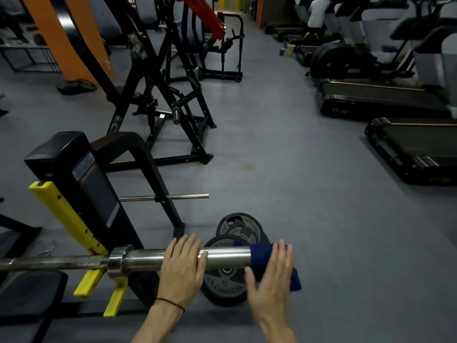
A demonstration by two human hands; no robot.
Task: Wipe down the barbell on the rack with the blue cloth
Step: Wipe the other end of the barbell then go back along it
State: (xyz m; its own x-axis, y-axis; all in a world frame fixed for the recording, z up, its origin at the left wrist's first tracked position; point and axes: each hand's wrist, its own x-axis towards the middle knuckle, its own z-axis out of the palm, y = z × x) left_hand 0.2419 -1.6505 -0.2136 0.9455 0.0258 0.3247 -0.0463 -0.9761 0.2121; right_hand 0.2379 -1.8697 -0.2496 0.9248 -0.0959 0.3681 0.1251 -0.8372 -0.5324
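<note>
The barbell (138,261) is seen lying across the bottom of the view, resting on the yellow hooks (86,246) of a black rack (99,194). Its thin shaft runs off the left edge, and its thick chrome sleeve (227,257) points to the right, past a shiny collar (116,259). The left hand (179,271) is laid flat over the sleeve just right of the collar, fingers stretched forward and not curled around the metal; a thin dark band (170,303) is worn at its wrist. The blue cloth (274,266) is draped over the sleeve's right end, and the right hand (269,280) is pressed onto it with fingers spread open, a loose corner of cloth hanging below the palm. The two hands are kept apart by a bare stretch of chrome. Two black weight plates (235,231) are seen on the grey floor (321,219) beneath the sleeve. Treadmills (408,144) are lined along the right side, and a person in white (317,13) is visible far back.
</note>
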